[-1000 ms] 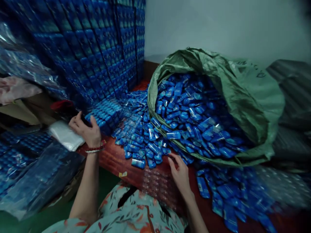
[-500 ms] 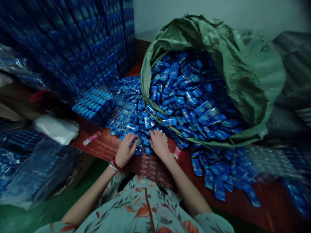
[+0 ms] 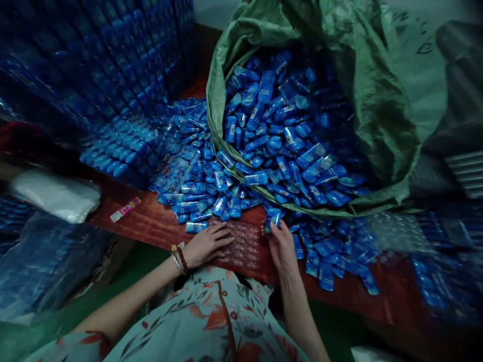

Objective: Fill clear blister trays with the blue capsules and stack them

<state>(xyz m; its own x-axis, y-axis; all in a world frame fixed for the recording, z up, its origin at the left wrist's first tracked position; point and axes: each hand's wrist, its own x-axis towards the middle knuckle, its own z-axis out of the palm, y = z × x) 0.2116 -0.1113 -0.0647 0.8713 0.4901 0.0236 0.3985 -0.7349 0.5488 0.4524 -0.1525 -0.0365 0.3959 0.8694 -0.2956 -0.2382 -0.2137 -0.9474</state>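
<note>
My left hand (image 3: 209, 245) lies open, with its fingers stretched over the left part of a clear plastic tray with moulded cavities (image 3: 241, 241) at the table's front edge. Just right of the tray, my right hand (image 3: 283, 244) is closed on a small blue bottle (image 3: 272, 219), pinched between thumb and fingers. Beyond my hands is a heap of loose blue bottles (image 3: 221, 181), several with white barcode labels. A large green woven sack (image 3: 217, 100) lies with its mouth towards me, full of the same bottles.
Stacked blocks of blue bottles (image 3: 121, 146) rise at the left. A pink and yellow strip (image 3: 126, 209) and white plastic bags (image 3: 56, 193) lie at the table's (image 3: 151, 221) left end. More loose bottles (image 3: 332, 256) and clear trays (image 3: 400, 231) are at the right.
My hands have come back from the heap and moved apart. The left now rests flat on the tray; the right has moved rightward and holds a bottle. The view has shifted slightly.
</note>
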